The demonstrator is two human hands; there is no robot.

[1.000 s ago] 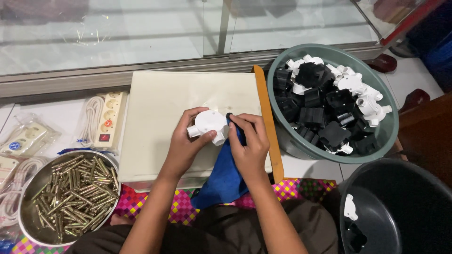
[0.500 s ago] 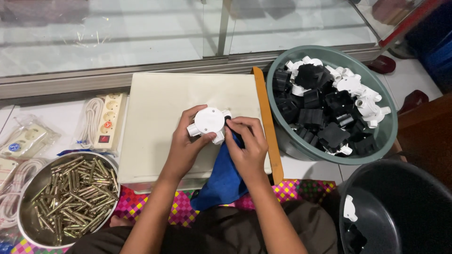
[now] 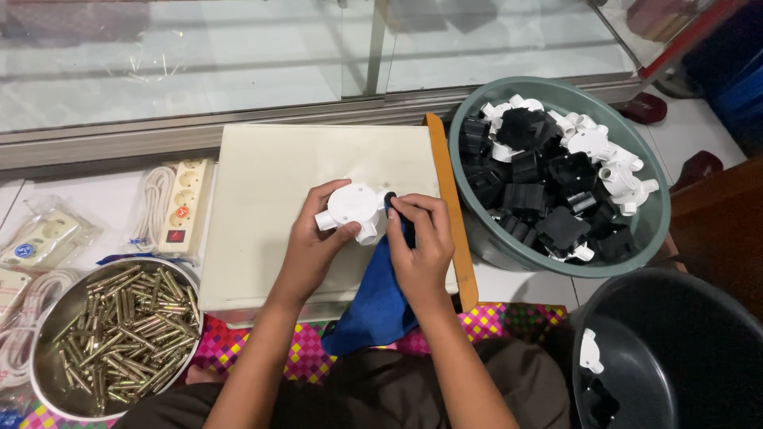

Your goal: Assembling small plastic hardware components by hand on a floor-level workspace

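Head view, looking down over a cream board (image 3: 262,183) that lies across the person's lap area. The left hand (image 3: 314,246) has its fingers wrapped around a white round junction box (image 3: 355,208), holding it just above the middle of the board. The right hand (image 3: 421,246) is curled closed on a blue cloth (image 3: 377,298), pressing it to the box's right side; a small dark thing sits at the fingertips, too small to tell what it is. The cloth hangs down over the board's near edge.

To the right, a green basin (image 3: 644,230) is filled with black and white fittings (image 3: 556,183). A dark bucket (image 3: 691,349) stands near it, with a few pieces inside. At the left, a metal bowl (image 3: 48,373) holds brass bolts (image 3: 127,326); beyond it lie a white power strip (image 3: 184,202) and its coiled cord.
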